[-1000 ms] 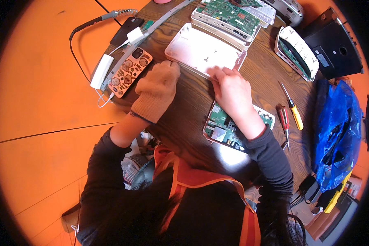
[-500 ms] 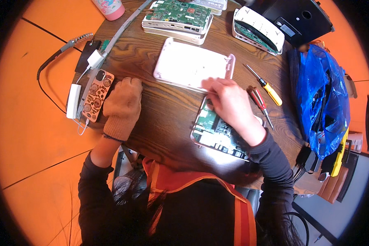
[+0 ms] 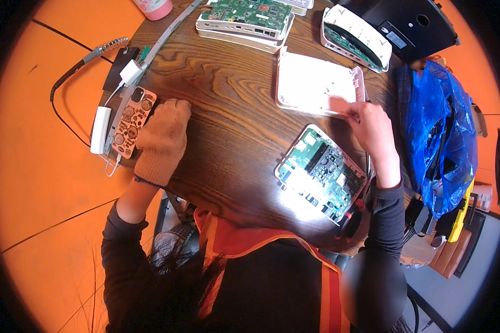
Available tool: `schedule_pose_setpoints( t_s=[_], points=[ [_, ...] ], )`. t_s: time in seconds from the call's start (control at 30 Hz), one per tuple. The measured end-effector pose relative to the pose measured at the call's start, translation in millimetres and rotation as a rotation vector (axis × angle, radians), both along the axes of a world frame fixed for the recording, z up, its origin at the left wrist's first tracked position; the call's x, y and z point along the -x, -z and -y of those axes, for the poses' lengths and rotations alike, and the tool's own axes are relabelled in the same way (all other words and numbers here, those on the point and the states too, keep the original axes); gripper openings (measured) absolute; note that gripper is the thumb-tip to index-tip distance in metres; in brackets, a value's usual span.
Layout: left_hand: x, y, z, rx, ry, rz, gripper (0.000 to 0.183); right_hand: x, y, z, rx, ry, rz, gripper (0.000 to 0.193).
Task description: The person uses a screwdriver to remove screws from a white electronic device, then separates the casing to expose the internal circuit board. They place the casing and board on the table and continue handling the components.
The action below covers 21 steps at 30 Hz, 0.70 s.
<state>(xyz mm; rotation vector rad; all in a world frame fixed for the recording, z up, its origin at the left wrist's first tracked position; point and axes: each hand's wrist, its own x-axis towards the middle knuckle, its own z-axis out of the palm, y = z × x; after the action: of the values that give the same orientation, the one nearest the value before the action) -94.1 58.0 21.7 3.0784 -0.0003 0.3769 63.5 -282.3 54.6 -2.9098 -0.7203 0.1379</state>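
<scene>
A white plastic cover [image 3: 308, 83] lies on the wooden table, inner side up, toward the right. My bare right hand [image 3: 374, 130] pinches its near right corner, the fingertips partly hidden by the hand itself. Closer to me, and apart from the cover, a green circuit board [image 3: 330, 172] sits in a white casing, turned at a slant with its ports facing me. My left hand [image 3: 164, 130], in a tan knit glove, rests closed on the table at the left. It lies right beside a phone in a patterned case [image 3: 133, 123]; nothing shows in its curled fingers.
Opened white devices with green boards [image 3: 247, 22] are stacked at the back, and another casing [image 3: 355, 39] stands farther right. A blue plastic bag [image 3: 441, 139] bulges along the right edge. A red-handled tool [image 3: 347, 222] lies near the board. White adapters [image 3: 100, 130] line the left edge.
The white cover has shifted right, with my right hand now at its near right corner. The circuit board has turned and moved slightly right. My left hand has barely moved.
</scene>
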Motion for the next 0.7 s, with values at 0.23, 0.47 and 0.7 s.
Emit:
schedule_pose_setpoints(
  t_s=[0.23,0.47,0.7],
  points=[
    [-9,-9,1,0.015,-0.017,-0.017,0.03,-10,7,-4,-0.071,0.058,0.11,0.01],
    [-65,-40,43,0.383,0.293,0.299,0.024,23,-32,23,-0.432,-0.083,0.132,0.024],
    [-180,-30,108,0.682,0.187,-0.344,0.023,100,-49,43,-0.413,-0.027,0.002,0.028]
  ],
)
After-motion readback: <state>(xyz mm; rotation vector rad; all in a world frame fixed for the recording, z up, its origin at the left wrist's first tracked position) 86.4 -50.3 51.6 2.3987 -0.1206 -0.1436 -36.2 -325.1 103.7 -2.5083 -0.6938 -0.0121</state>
